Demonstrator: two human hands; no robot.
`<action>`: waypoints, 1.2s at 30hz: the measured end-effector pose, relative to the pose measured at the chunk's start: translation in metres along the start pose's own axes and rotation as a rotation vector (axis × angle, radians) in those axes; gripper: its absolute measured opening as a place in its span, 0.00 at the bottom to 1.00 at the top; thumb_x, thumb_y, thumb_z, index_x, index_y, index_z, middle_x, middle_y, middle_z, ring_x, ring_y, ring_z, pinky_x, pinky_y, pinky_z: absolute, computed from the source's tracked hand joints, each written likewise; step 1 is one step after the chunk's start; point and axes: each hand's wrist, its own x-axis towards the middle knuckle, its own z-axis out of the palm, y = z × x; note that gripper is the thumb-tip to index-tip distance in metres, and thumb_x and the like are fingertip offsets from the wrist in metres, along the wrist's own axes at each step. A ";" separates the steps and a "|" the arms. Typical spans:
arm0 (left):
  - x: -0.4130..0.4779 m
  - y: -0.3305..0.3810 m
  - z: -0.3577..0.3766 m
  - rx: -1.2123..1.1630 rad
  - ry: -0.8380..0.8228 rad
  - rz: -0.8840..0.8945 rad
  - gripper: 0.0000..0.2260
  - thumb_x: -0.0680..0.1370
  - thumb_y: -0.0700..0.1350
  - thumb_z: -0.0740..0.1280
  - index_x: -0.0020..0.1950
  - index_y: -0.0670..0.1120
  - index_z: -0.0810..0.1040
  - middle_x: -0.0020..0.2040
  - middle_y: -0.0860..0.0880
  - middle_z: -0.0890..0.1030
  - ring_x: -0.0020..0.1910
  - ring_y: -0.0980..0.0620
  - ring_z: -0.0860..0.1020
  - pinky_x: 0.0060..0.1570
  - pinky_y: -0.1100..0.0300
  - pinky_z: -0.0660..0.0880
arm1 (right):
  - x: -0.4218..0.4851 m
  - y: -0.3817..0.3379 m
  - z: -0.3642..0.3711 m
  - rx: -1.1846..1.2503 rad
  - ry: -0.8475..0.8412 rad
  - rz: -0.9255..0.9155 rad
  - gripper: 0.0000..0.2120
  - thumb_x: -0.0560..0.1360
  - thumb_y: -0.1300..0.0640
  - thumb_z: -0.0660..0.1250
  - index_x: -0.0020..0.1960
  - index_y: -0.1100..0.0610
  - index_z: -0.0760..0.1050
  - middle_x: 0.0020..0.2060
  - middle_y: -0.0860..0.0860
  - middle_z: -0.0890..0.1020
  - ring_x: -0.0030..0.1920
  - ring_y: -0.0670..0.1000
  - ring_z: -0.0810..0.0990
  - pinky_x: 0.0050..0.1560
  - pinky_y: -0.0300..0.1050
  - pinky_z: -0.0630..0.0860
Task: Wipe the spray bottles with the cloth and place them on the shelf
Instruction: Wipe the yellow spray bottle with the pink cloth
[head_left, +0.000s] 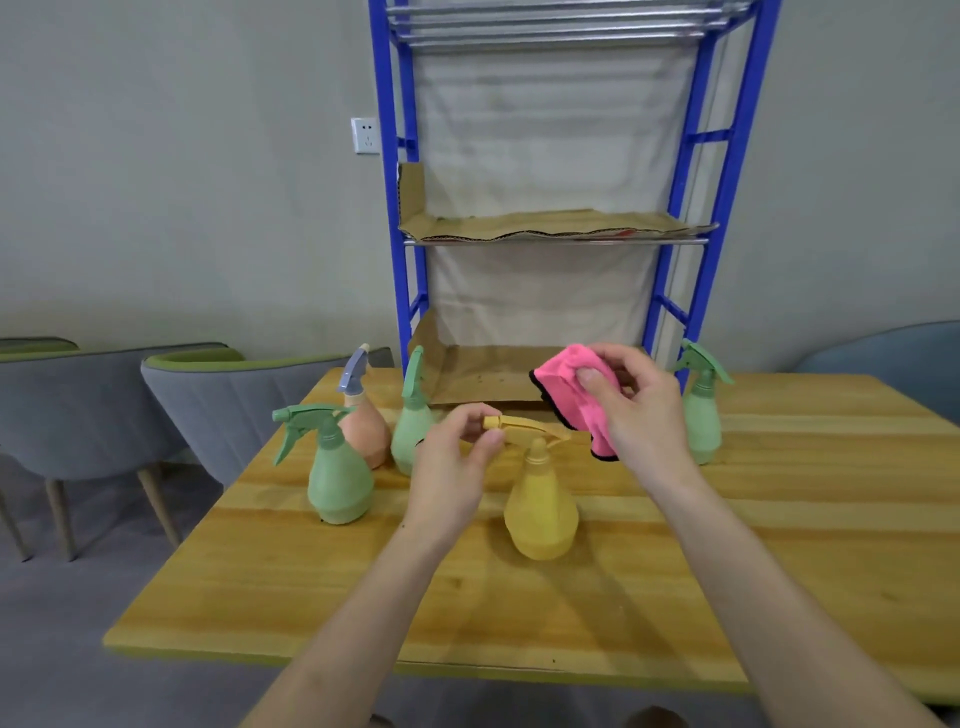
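Observation:
A yellow spray bottle (541, 506) stands on the wooden table (779, 571) in front of me. My left hand (454, 457) pinches the nozzle end of its trigger head. My right hand (636, 410) holds a pink cloth (569, 397) with a dark edge just above and right of that head. Three green spray bottles stand at the left (337, 478), behind my left hand (413, 421) and at the right (702, 410). An orange bottle (366, 423) with a grey-blue head stands at the back left. The blue shelf (696, 171) rises behind the table.
Cardboard sheets (550, 226) line the middle and lower shelf levels. Grey chairs (228, 400) with green rims stand left of the table, and a blue chair (893, 353) at the right. A wall socket (366, 135) sits left of the shelf frame.

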 end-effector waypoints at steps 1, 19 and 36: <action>-0.002 -0.002 0.006 -0.012 -0.015 -0.001 0.10 0.80 0.40 0.72 0.54 0.56 0.81 0.49 0.57 0.84 0.51 0.59 0.80 0.57 0.59 0.76 | 0.000 0.002 -0.003 -0.015 -0.019 0.003 0.11 0.80 0.59 0.73 0.57 0.45 0.82 0.49 0.35 0.84 0.52 0.39 0.81 0.49 0.36 0.78; -0.009 -0.008 0.028 -0.053 0.029 -0.002 0.13 0.80 0.45 0.73 0.56 0.64 0.80 0.50 0.61 0.82 0.58 0.51 0.79 0.60 0.44 0.77 | 0.009 0.003 -0.003 -0.170 -0.472 0.069 0.06 0.79 0.54 0.74 0.55 0.50 0.81 0.47 0.48 0.87 0.47 0.51 0.86 0.50 0.57 0.84; -0.003 -0.007 0.024 -0.056 -0.034 -0.030 0.11 0.80 0.44 0.72 0.52 0.63 0.82 0.47 0.57 0.85 0.56 0.49 0.81 0.61 0.42 0.78 | 0.018 0.021 -0.038 -0.301 -0.662 0.279 0.10 0.79 0.52 0.74 0.47 0.58 0.78 0.44 0.54 0.87 0.48 0.57 0.86 0.58 0.57 0.82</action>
